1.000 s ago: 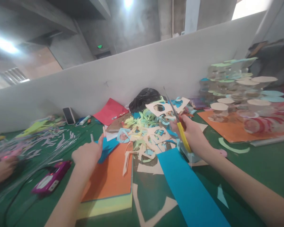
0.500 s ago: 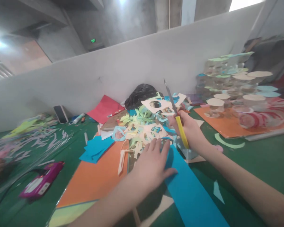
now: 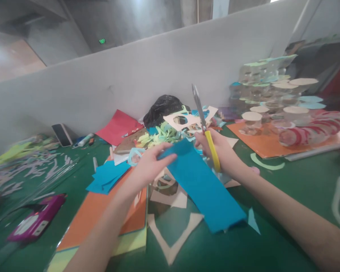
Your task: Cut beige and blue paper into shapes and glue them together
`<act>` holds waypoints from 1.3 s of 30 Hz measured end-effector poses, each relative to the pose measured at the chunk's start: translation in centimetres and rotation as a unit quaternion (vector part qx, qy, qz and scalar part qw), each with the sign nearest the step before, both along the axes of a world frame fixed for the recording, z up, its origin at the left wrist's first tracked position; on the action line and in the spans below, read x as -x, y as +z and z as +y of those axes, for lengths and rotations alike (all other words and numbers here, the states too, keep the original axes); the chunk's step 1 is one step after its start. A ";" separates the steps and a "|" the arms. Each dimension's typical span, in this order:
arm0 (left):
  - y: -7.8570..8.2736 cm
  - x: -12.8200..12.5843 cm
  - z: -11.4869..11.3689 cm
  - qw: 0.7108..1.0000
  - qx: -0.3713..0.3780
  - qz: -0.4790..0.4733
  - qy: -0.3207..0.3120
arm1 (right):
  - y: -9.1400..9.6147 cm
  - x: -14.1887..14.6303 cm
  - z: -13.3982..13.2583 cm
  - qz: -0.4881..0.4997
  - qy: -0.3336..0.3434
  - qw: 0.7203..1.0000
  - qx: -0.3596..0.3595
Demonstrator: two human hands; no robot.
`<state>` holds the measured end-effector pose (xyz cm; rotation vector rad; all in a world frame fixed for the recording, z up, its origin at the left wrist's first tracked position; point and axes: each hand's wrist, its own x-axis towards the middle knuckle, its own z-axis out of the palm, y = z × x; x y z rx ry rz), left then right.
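Where the two hands meet above the green surface (image 3: 274,226), only a narrow gap separates them. The right hand (image 3: 218,149) is closed around the yellow handle of the scissors (image 3: 204,124), blades upright and nearly shut, tips touching nothing. The left hand (image 3: 150,166) is extended, its fingers at the upper end of the blue paper strip (image 3: 204,189), apparently pinching it. The strip slants down to the right, its lower end just beside a small blue offcut (image 3: 253,221). Behind the hands lies a heap of paper scraps (image 3: 164,136), backed by a black plastic bag (image 3: 163,111) against the white partition (image 3: 130,71). Left of the heap are an orange card (image 3: 102,215), loose blue sheets (image 3: 107,179), a red sheet (image 3: 119,126) and a phone (image 3: 61,135) leaning on the partition; a magenta device (image 3: 36,223) sits further left. To the right, clear cups (image 3: 260,90) stand stacked beside an orange sheet (image 3: 260,145).
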<state>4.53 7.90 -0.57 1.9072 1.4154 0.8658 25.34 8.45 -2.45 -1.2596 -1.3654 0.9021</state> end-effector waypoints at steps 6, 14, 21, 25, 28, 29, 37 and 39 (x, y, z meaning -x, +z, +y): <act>0.5 4.4 2.7 0.957 0.048 -0.275 0.082 | -0.9 0.6 0.9 -0.041 0.048 0.997 0.041; 0.7 6.6 4.2 0.829 0.031 -0.521 0.204 | -0.4 0.8 -0.3 -0.190 0.109 0.966 0.135; -0.8 5.0 4.0 0.804 -0.002 -0.549 0.229 | -1.6 2.4 -1.1 -0.427 0.063 0.895 0.115; -0.6 4.0 3.4 0.798 -0.041 -0.561 0.216 | -1.7 3.3 -1.9 -0.455 0.092 0.879 0.104; -0.1 3.9 3.2 0.789 -0.083 -0.568 0.219 | -1.5 3.6 -2.3 -0.484 0.097 0.868 0.056; 0.0 4.0 3.2 0.786 -0.095 -0.571 0.219 | -1.6 3.7 -2.4 -0.497 0.094 0.862 0.042; -0.7 2.6 2.7 0.800 -0.086 -0.572 0.156 | -2.1 3.9 -3.1 -0.556 0.061 0.820 -0.120; -0.8 1.5 2.0 0.815 -0.066 -0.564 0.117 | -1.9 3.9 -3.3 -0.500 0.054 0.851 -0.154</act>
